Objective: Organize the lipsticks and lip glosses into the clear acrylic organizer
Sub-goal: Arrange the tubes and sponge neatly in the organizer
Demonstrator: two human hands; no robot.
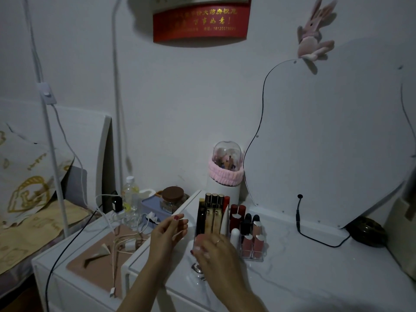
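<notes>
On the far left I see a low white side cabinet (56, 280) strewn with white charging cables (121, 244), a clear plastic bottle (130, 199) and a brown-lidded jar (172, 198) at its back edge. Next to it stands the white dressing table (304, 273), where both hands work. My left hand (166, 233) hovers above the table's left edge, just left of the organizer, its fingers loosely spread and holding nothing. My right hand (216, 253) reaches down at the front-left corner of the clear acrylic organizer (252, 257), fingers curled around something pinkish and blurred, perhaps a lip gloss, though I cannot tell for sure. Below that hand a small shiny silver object (196, 267) lies on the tabletop. Inside the organizer, tall black-and-gold lipsticks (212, 212) stand upright along the back left, red lipsticks (237, 213) beside them, a white tube (234, 237) in front, and dark-capped tubes (252, 219) over pink lip glosses (253, 244) in the right compartments. Behind the organizer sits a white holder with a pink band and clear dome (226, 167). Further right, a wavy-edged mirror (326, 143) leans on the wall, a black cable (315, 240) trailing from it across the table.
</notes>
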